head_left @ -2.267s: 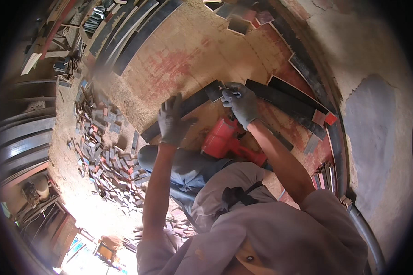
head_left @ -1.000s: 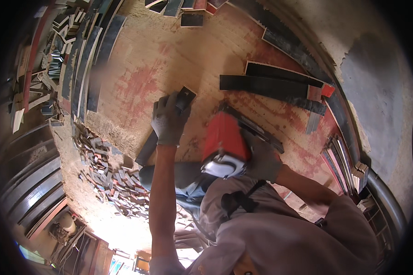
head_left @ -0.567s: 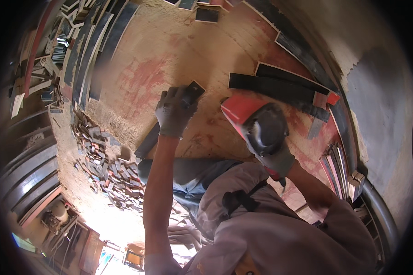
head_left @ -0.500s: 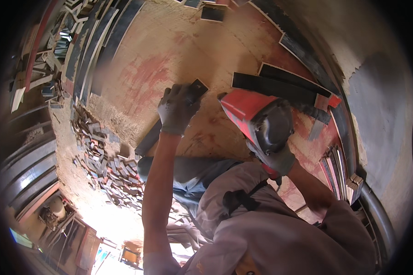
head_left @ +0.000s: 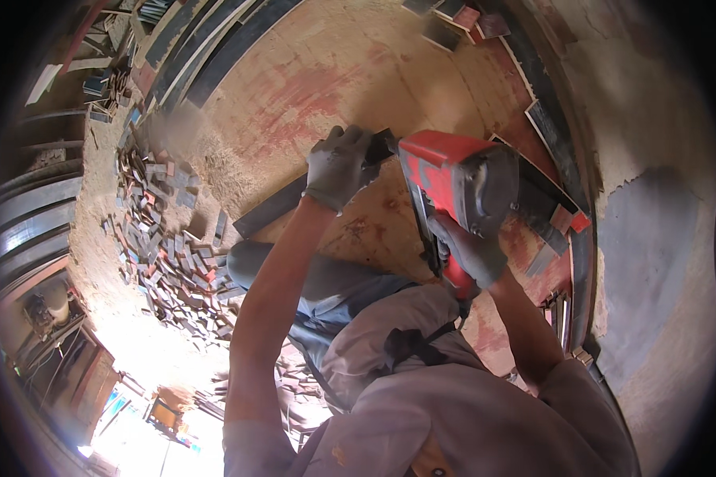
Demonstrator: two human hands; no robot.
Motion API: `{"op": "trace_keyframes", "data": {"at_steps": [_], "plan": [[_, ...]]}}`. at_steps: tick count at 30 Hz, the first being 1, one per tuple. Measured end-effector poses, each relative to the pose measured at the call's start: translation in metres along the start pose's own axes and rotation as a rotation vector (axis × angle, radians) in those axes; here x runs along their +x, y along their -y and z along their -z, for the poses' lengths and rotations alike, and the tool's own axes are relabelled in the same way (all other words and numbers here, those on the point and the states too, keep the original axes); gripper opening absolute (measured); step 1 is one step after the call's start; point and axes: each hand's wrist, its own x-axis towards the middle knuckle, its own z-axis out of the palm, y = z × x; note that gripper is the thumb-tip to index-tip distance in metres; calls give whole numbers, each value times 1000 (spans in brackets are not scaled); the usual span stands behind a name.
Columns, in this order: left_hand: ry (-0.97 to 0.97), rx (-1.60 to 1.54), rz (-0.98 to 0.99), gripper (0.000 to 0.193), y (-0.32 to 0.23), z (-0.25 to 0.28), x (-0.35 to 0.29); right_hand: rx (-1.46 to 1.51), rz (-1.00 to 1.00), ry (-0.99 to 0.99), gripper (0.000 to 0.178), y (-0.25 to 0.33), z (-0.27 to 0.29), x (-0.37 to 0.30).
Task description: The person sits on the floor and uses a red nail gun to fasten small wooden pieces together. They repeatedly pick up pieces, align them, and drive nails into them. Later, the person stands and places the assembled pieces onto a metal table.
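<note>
Red nail gun (head_left: 445, 155) and left hand (head_left: 342, 163) are closer together than half a second ago: the gap between the gun's nose and the short dark block (head_left: 380, 145) has closed in this view, though whether they touch cannot be told. Both hands sit higher in the picture, which has itself turned a little.

With a clock face laid over the scene, loose offcuts lie in a wide heap (head_left: 175, 278) at nine o'clock, small oblong pieces in grey, brown and red, tumbled at all angles. Beyond them, long dark boards (head_left: 40, 207) are stacked along the rim. Long, flat dark strips (head_left: 239, 52) lie side by side at eleven, and a few short pieces (head_left: 441, 33) at one. The work surface (head_left: 422, 87) is tan, scuffed and dusty, with worn red patches. At three stands a rough plaster wall (head_left: 644, 270) with a smoother grey patch.

The left hand, in a grey glove, is at twelve, its fingers and thumb bent over a long dark board (head_left: 274, 205), clamped on it near the upper end, where the block lies. That board slants down toward ten. The right hand (head_left: 476, 253), also gloved, is closed round the gun's handle, with the gun's bulky head toward two. The hands are apart from each other.
</note>
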Motion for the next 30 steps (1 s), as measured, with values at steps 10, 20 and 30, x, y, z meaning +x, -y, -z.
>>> {"op": "trace_keyframes", "data": {"at_steps": [10,20,30], "plan": [[-61,21,51,54,-4,-9,-7,-221,309,10,13,-14,-4,0],[-195,-132,170,75,-5,-17,-26,-629,424,1,31,14,-6,5],[-10,34,209,67,57,29,-108,-1119,384,-63,92,-55,9,-75]]}}
